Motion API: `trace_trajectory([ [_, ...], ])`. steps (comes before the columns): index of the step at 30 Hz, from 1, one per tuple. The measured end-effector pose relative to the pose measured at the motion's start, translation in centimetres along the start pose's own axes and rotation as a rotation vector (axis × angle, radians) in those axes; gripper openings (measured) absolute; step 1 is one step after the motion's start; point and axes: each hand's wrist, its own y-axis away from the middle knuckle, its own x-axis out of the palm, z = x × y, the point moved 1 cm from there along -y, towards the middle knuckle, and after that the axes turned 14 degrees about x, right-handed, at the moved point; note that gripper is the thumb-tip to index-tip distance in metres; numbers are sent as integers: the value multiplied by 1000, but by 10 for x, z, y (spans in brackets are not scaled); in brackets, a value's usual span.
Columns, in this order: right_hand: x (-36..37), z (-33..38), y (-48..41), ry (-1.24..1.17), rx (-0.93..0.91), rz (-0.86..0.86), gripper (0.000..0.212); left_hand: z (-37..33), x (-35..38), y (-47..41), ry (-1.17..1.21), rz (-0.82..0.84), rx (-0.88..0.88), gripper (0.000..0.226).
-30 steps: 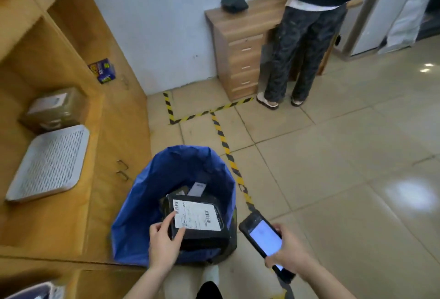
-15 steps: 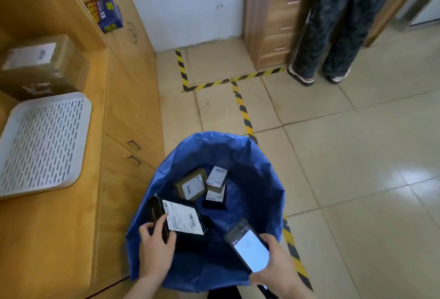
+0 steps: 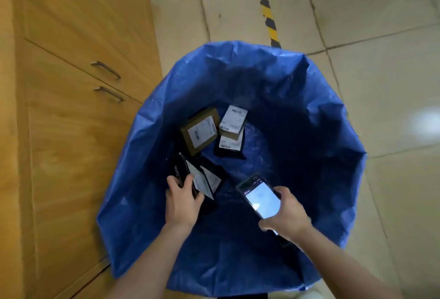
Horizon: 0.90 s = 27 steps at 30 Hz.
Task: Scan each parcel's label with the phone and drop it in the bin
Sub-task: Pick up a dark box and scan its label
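The left hand (image 3: 182,201) has its fingers wrapped around a black parcel (image 3: 190,179), tipped inside the blue bin (image 3: 309,108). The right hand (image 3: 285,213) grips the phone (image 3: 260,195) over the bin.

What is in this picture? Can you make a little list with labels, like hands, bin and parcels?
left hand: holds a black parcel tilted inside the bin
right hand: holds the phone, screen lit
bin: blue bag, open, on the floor
parcels in bin: brown box, white box on a black parcel with a white label
left of bin: wooden cabinet
floor: striped tape
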Motion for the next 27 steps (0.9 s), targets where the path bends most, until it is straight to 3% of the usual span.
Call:
trace_trajectory([
  [7,34,0,-65,47,40,32,98,40,33,-53,-85,1,-15,52],
  [16,32,-5,-78,147,32,20,99,53,44,-70,-224,203,-199,70],
  [22,12,0,-62,110,13,4,97,29,36,-60,-276,212,-114,71],
  [27,-15,1,-29,43,-23,-39,97,-7,9,-54,-195,227,-24,59],
])
